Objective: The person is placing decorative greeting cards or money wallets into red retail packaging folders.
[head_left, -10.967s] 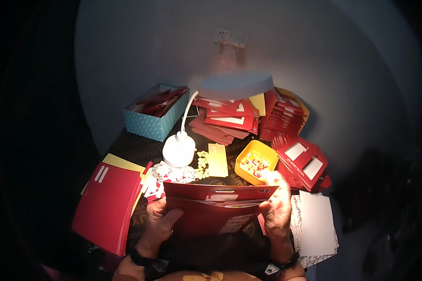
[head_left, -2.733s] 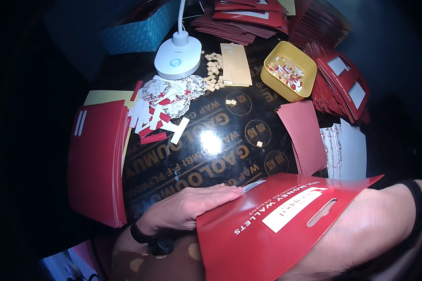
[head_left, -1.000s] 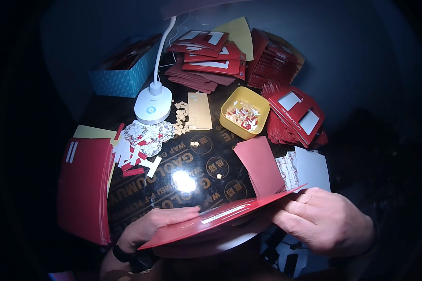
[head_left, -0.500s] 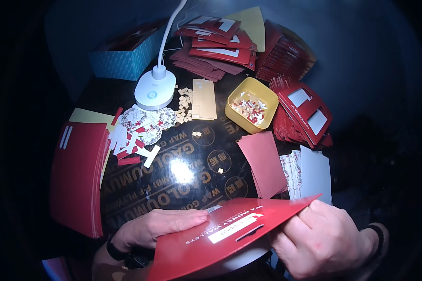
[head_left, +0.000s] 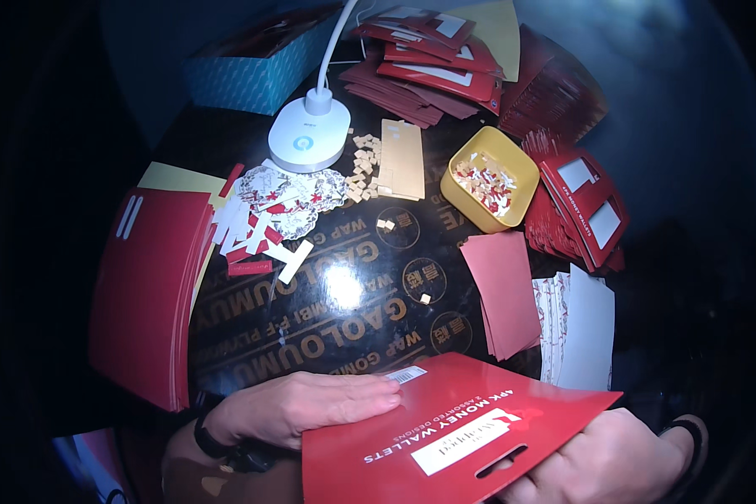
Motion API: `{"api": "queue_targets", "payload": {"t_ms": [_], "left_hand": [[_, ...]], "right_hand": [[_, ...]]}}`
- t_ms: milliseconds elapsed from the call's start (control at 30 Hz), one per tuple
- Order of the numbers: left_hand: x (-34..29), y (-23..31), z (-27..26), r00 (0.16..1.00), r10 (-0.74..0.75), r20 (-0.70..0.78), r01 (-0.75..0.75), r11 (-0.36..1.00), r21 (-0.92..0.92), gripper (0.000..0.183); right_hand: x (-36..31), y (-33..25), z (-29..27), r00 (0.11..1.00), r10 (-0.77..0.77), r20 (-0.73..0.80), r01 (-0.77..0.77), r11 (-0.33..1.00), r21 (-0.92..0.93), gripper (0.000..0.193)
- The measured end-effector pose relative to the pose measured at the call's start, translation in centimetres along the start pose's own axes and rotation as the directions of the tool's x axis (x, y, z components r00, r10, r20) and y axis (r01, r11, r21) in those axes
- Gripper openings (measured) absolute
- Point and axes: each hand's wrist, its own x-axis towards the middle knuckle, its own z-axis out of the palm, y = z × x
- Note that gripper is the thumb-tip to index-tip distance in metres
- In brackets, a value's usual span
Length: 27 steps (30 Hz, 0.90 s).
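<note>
A glossy red cardboard package sleeve (head_left: 470, 395) with white print, a white label and a slotted hang hole tilts in front of me at the near edge. My left hand (head_left: 311, 407) lies across its left side, fingers stretched flat and together on its face; the thumb is hidden. My right hand (head_left: 613, 462) is curled at the sleeve's right side, partly beneath it, gripping it there; its fingertips are out of sight.
Red card stacks (head_left: 147, 294) stand left, beside white and red paper strips (head_left: 256, 244). A white lamp base (head_left: 308, 134) and small beige pieces (head_left: 364, 164) lie farther back. To the right are a yellow tub (head_left: 500, 214) of scraps, red envelopes (head_left: 504, 294) and windowed red sleeves (head_left: 588, 206).
The sleeve has turned so more of its printed face shows, and its right side has dropped. My right hand has moved lower and right, going farther under it. The whole view has shifted slightly.
</note>
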Motion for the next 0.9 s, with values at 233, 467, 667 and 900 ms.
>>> {"api": "queue_targets", "payload": {"t_ms": [233,467,667,900], "left_hand": [[0.1,-0.2,0.0,1.000,-0.008,-0.013,0.008,1.000,-0.015,0.060],[0.0,-0.2,0.1,1.000,-0.009,-0.020,0.009,0.999,-0.033,0.060],[-0.1,-0.4,0.1,1.000,0.013,-0.025,-0.013,1.000,-0.016,0.059],[0.2,-0.1,0.0,0.999,0.006,-0.038,-0.007,1.000,-0.006,0.057]], "right_hand": [[0.2,0.3,1.4,1.000,0.010,0.020,-0.011,0.999,0.038,0.010],[0.3,0.0,1.8,0.999,0.009,0.045,-0.011,0.999,0.052,0.010],[0.9,0.1,1.9,0.998,-0.007,0.069,0.002,0.998,0.060,0.010],[1.5,0.4,1.9,0.995,-0.018,0.098,0.011,0.998,0.063,0.010]]}}
